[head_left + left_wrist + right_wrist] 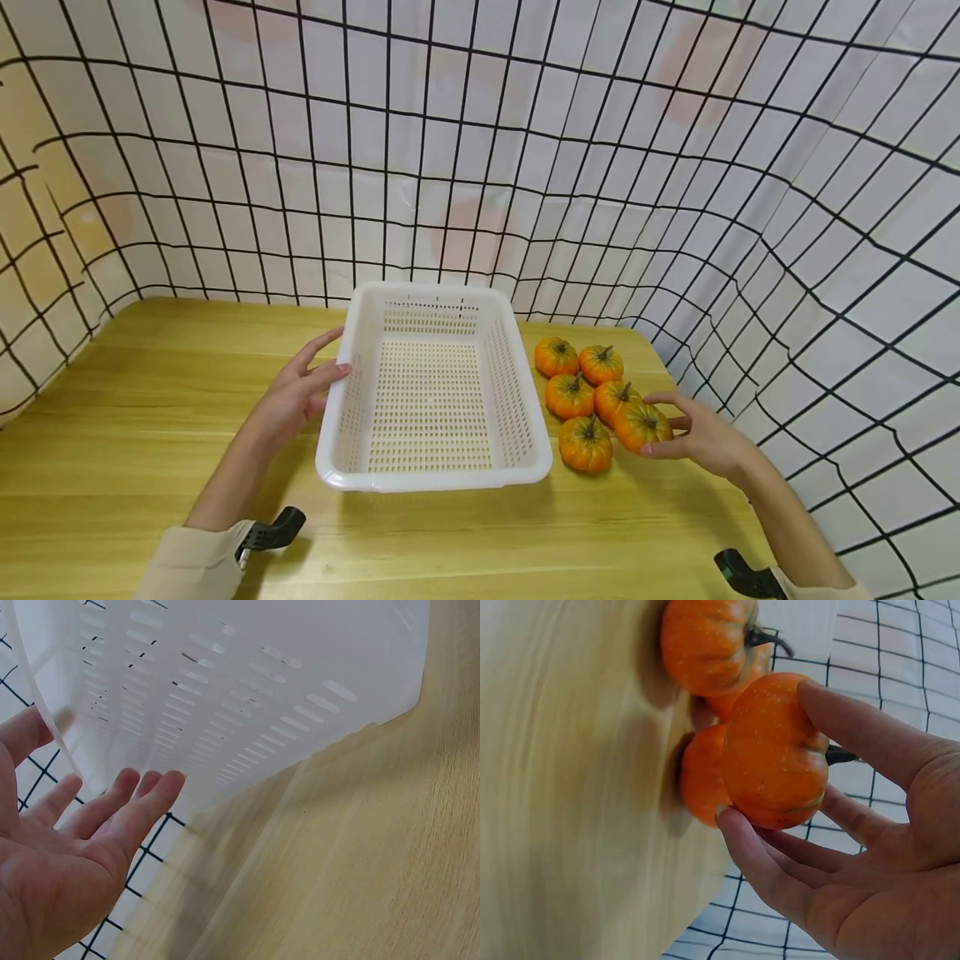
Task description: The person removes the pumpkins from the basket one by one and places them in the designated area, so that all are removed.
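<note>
A white plastic basket with slotted walls and base stands on the table, nothing lying in it. On its left side, my left hand holds the rim, thumb over the inside and fingers against the outer wall; the left wrist view shows those fingers below the slots. To the basket's right, my right hand grips a small orange pumpkin between thumb and fingers. The right wrist view shows this pumpkin held in front of other pumpkins, its green stem toward the palm.
Several small pumpkins lie grouped on the wooden table, close to the basket's right wall. A black wire grid with pale sheeting behind it encloses the table's back and sides. Both wrists carry black mounts.
</note>
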Demonstrator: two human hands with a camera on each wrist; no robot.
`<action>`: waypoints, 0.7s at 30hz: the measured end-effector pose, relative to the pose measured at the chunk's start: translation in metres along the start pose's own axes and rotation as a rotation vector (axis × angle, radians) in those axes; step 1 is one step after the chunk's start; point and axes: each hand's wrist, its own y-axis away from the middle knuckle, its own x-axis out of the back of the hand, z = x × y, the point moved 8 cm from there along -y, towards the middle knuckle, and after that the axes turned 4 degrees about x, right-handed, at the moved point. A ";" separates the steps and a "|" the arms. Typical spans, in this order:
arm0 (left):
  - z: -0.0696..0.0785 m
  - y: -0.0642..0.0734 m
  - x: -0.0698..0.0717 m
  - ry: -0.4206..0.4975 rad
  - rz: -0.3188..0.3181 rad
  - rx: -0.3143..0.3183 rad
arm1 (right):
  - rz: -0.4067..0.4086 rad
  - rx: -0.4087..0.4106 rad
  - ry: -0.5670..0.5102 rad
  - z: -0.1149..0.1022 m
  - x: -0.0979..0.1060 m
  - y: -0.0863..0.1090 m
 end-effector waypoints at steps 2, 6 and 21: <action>0.000 0.000 0.000 -0.004 0.000 -0.002 | -0.020 -0.028 -0.016 0.007 -0.002 0.001; 0.000 0.000 0.001 -0.010 0.009 0.001 | -0.042 -0.074 -0.043 0.020 -0.005 0.002; 0.001 0.000 0.000 -0.017 0.014 0.016 | -0.053 -0.085 -0.171 0.042 -0.017 0.001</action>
